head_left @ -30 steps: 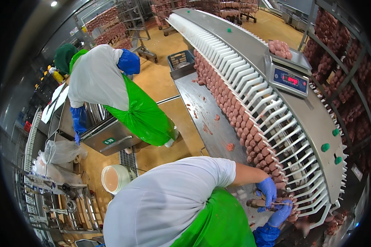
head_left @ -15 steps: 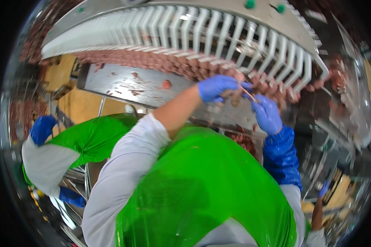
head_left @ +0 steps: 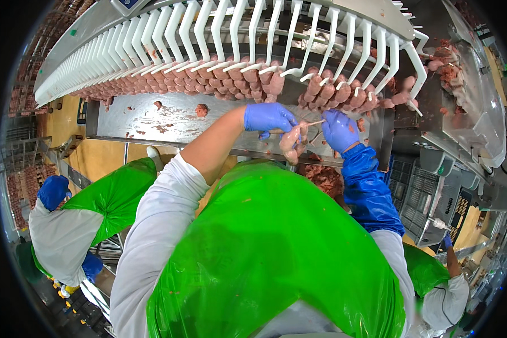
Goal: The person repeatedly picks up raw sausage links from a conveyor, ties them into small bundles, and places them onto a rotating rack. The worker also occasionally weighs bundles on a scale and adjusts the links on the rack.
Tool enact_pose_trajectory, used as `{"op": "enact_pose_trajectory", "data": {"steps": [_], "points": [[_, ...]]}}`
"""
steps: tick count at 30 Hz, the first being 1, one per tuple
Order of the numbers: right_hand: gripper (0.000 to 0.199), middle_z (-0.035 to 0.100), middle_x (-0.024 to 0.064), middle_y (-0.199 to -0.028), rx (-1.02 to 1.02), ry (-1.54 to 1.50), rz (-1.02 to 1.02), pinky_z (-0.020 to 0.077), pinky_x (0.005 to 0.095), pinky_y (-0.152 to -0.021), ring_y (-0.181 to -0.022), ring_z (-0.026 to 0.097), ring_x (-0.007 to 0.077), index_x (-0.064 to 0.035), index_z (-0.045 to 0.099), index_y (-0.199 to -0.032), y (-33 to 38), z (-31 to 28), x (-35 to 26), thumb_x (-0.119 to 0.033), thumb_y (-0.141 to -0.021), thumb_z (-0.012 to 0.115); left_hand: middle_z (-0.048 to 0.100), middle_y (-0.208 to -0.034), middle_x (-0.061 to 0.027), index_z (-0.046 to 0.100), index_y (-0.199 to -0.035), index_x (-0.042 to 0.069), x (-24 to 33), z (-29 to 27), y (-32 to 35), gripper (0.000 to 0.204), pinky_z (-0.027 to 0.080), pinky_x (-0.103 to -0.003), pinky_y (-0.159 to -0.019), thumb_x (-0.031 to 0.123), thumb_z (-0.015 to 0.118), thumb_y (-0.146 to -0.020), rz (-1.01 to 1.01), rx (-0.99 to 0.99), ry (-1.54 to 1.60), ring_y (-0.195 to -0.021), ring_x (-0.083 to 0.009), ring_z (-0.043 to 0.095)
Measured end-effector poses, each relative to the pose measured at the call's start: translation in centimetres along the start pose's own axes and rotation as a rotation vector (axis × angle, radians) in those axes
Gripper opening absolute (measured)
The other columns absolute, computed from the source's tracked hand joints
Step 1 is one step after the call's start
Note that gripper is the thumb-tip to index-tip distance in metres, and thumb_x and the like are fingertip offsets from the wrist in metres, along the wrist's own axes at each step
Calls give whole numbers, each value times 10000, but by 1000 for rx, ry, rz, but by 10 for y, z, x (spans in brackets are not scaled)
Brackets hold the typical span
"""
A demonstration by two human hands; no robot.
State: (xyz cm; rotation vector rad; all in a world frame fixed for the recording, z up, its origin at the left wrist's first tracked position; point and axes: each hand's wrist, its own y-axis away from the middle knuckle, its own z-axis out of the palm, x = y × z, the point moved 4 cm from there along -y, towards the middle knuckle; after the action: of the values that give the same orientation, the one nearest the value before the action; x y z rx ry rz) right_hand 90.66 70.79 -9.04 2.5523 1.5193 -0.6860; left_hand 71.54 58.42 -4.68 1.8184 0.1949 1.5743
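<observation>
the left hand (head_left: pixel 268 118) pinches a pale sausage link (head_left: pixel 292 142) just under the white hooks (head_left: pixel 298 70); the right hand (head_left: pixel 339 129) pulls its thin casing end, fingers closed. the wet link may slip, or the casing tear.

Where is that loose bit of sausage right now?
In the head view, the sausage piece hangs between the left hand and right hand, below the white hooks.
</observation>
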Motion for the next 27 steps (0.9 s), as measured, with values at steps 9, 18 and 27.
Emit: {"op": "enact_pose_trajectory", "data": {"steps": [9, 18, 27], "points": [[215, 661, 173, -1071, -244, 173, 242, 534, 475, -802, -986, 639, 393, -64, 646, -1004, 20, 45, 71, -216, -875, 568, 604, -608, -52, 739, -900, 50, -10, -5, -1, 332, 397, -265, -410, 302, 530, -849, 14, -62, 113, -437, -116, 508], [360, 650, 137, -1262, -722, 322, 832, 516, 441, -965, -1159, 618, 366, -140, 668, -1240, 93, 63, 231, -273, -929, 546, 654, -664, -87, 703, -852, 41, -8, 2, 16, 288, 395, -257, -383, 261, 520, -818, 0, -44, 140, -492, -125, 581], [357, 664, 180, -1221, -1093, 708, 592, 517, 437, -968, -1133, 643, 339, -133, 696, -1195, 269, 96, 408, -325, -913, 591, 690, -774, -81, 699, -860, 40, -49, -71, 31, 222, 442, -241, -452, 235, 593, -848, 167, 78, 574, -584, -129, 615]]}}
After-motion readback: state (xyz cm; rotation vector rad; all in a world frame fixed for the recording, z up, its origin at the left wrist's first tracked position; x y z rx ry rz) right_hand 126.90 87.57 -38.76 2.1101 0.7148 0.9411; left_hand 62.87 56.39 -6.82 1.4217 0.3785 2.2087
